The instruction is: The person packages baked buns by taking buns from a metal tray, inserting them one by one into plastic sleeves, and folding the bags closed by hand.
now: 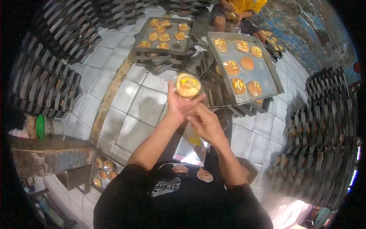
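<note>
My left hand (176, 101) is held up in front of me with a wrapped bun (188, 85) resting against its fingers, pale side showing and a yellow patch on it. Clear plastic seems to cover the bun. Just right of it, my right hand (204, 119) has its fingers bent close to the left palm; whatever they pinch is too small to make out. Below the hands, a shiny stack of plastic bags (192, 147) with a yellow mark lies at my lap.
Trays of buns stand ahead, one at the left (173, 28) and one at the right (267, 72). Stacked dark trays (320, 133) line both sides. A person in a yellow shirt (249, 5) sits beyond. A worn ledge (49, 154) is at the left.
</note>
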The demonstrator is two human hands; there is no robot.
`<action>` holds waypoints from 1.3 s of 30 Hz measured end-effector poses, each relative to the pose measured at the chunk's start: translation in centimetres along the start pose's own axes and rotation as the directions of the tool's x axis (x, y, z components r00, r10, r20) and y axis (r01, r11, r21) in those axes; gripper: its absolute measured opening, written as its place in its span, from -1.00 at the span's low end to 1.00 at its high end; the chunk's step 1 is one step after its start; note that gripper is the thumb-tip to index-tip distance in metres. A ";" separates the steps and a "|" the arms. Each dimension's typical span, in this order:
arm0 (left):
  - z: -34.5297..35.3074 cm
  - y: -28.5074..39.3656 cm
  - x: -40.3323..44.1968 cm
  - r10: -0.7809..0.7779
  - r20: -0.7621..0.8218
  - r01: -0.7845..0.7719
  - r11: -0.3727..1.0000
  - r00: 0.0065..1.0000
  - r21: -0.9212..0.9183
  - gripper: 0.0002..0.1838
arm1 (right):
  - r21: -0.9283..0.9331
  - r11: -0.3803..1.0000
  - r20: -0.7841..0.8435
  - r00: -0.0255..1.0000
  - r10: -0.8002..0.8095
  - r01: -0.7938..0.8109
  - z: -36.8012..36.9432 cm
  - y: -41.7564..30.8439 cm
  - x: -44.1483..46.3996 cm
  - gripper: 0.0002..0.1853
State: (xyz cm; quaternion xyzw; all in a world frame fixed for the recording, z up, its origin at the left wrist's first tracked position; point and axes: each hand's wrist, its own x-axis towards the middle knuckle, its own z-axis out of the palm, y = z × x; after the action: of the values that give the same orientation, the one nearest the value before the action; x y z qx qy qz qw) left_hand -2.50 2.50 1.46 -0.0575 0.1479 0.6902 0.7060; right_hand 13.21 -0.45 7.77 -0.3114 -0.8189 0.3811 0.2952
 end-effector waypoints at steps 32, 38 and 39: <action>-1.0 2.2 -0.7 0.401 0.072 -0.204 0.297 0.913 0.933 -0.66 | 0.513 0.757 -0.208 0.797 0.567 -0.404 -2.4 4.0 3.3 -0.59; -7.8 1.8 -6.8 0.451 0.201 -0.253 0.057 0.869 0.966 -0.75 | 0.450 0.681 -0.011 0.759 0.651 -0.578 1.1 7.4 -5.3 -0.67; -9.8 1.4 -7.2 0.375 -0.009 -0.099 0.268 0.927 0.958 -0.77 | 0.642 0.429 0.155 0.656 0.739 -0.635 2.7 7.5 -6.6 -0.68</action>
State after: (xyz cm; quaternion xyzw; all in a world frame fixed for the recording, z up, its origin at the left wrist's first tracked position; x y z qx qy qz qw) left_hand -5.23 -7.12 -5.61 0.3094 0.6127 0.5565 0.4682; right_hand 17.63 -2.63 -1.36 -0.5231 -0.4088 0.7005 0.2618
